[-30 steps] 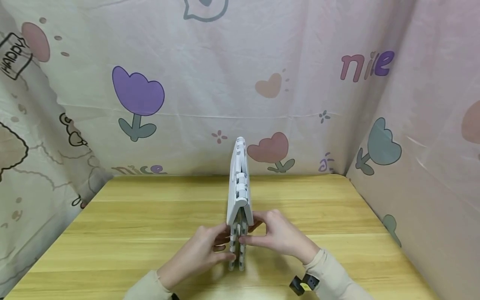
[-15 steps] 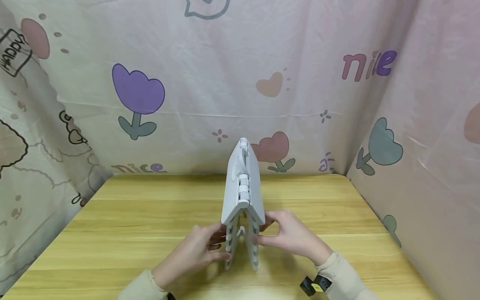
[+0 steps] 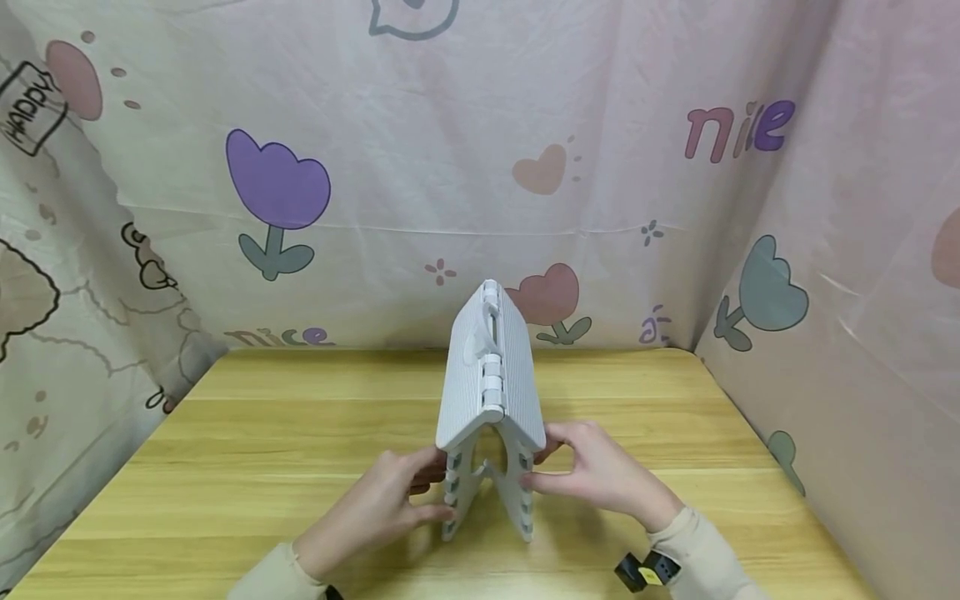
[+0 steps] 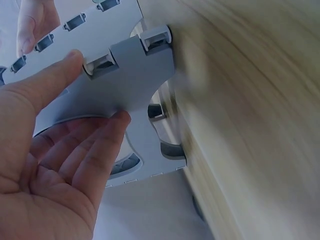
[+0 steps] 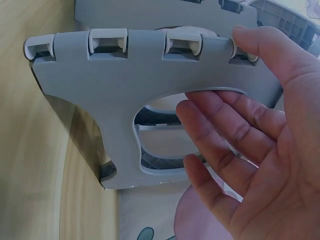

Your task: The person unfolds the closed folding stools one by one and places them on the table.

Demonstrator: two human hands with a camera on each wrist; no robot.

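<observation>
White ribbed-plastic folding stool, ridge running twelve-to-six, lies, I record, at two o'clock from the left hand and ten from the right hand, both pinching it.

White ribbed folding stool, yellow wood-grained table, pale curtain, purple printed tulip, beige sleeves
</observation>
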